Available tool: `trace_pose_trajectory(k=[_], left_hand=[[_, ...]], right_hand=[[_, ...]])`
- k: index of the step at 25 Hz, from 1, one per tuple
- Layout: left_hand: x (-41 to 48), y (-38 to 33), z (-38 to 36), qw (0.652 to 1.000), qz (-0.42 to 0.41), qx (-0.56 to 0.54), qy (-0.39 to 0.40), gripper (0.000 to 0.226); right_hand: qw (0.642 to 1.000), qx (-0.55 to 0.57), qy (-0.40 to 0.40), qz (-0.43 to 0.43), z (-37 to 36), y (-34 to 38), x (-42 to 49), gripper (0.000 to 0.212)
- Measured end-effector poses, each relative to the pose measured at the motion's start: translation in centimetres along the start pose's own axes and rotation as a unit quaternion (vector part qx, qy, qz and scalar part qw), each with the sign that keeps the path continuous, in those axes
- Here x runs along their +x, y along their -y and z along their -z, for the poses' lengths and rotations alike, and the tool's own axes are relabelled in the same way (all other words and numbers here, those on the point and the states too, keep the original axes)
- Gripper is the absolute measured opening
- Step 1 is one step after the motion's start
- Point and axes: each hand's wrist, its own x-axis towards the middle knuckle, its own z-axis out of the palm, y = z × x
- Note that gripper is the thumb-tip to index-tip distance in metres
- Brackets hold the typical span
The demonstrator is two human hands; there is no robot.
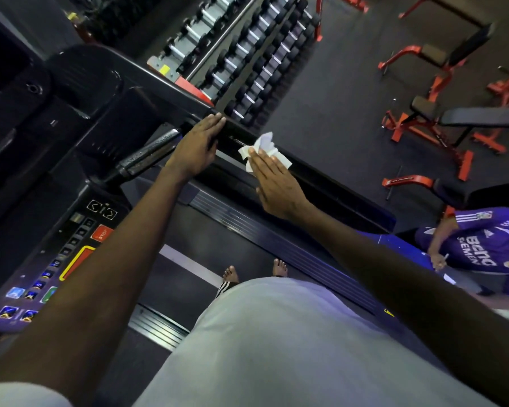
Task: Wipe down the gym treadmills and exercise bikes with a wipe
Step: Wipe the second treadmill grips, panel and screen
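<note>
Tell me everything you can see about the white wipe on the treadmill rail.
The wipe is a small white sheet, thin and crumpled, like tissue or a disposable cloth. It lies on top of the treadmill's black side handrail, pinned flat under the fingers of the right hand. Bunched corners stick out past the fingertips. The left hand rests on the same rail farther along, apart from the wipe. Whether it is damp cannot be told.

The red button [101,232] on the treadmill console [27,277] reads "STOP"; a purple jersey [482,245] reads "BenQ SIEMENS".
</note>
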Motion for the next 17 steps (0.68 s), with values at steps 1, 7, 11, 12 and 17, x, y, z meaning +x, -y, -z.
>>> trace_pose_trajectory(k=[1, 7, 11, 12, 17], left_hand=[[-0.2, 0.0, 0.0, 1.000, 0.005, -0.001, 0.002, 0.064], [-0.3, -0.9, 0.2, 0.999, 0.022, -0.023, 0.014, 0.068], [-0.4, -1.5, 0.5, 0.999, 0.029, -0.021, 0.012, 0.069], [-0.5, -1.6, 0.5, 0.999, 0.032, -0.021, 0.014, 0.071], [-0.4, -2.3, 0.5, 0.998, 0.067, -0.011, 0.013, 0.075]], right_hand=[[1.000, 0.022, -0.003, -0.017, 0.1, 0.3, -0.4, 0.078], [0.986, 0.106, 0.032, -0.124, 0.7, 1.2, 2.6, 0.080], [0.968, 0.151, 0.039, -0.197, 1.0, -0.5, 3.5, 0.082], [0.964, 0.159, 0.035, -0.210, 1.0, -0.9, 3.4, 0.081], [0.977, 0.167, 0.037, -0.129, 0.7, -1.7, 5.1, 0.082]])
